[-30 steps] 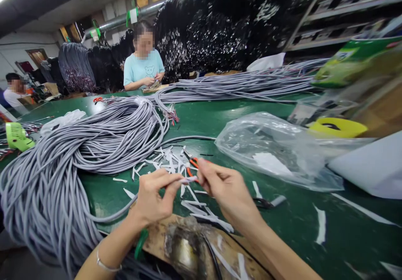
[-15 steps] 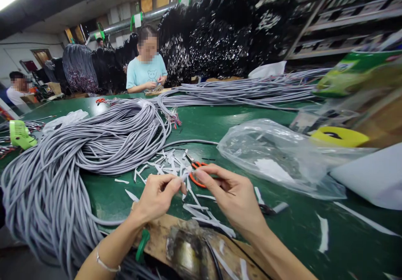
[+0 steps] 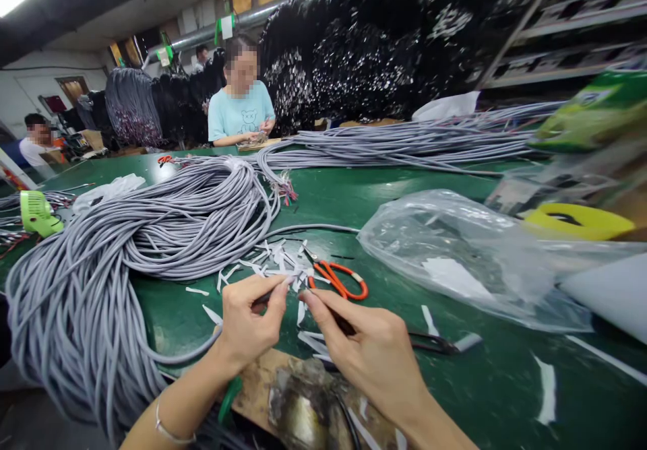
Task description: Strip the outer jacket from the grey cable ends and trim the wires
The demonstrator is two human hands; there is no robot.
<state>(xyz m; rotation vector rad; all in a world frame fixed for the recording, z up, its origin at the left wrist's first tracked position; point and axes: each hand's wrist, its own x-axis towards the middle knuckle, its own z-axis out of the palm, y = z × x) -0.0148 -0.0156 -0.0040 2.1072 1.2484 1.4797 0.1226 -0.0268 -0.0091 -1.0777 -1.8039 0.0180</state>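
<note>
My left hand (image 3: 253, 318) is closed in a pinch. A grey cable (image 3: 189, 356) runs from the big bundle up to its wrist, and a small pale tip shows at its fingertips. Close beside it, my right hand (image 3: 371, 342) pinches something small and dark that its fingers mostly hide. Just beyond the fingertips lie scissors with orange handles (image 3: 360, 291), among white strips (image 3: 278, 256). A dark slim tool with a grey end (image 3: 468, 342) sticks out to the right of my right hand; I cannot tell whether the hand touches it.
A large bundle of grey cables (image 3: 187, 228) covers the left of the green table (image 3: 333, 197). A clear plastic bag (image 3: 445, 234) lies right of centre. In front stands a wooden board with a metal device (image 3: 303, 399). Across the table sits a co-worker (image 3: 242, 113).
My fingertips have drawn slightly apart, and the pale piece between them shows less. My right hand has lowered a little, uncovering more of the orange scissors. The view has shifted slightly.
</note>
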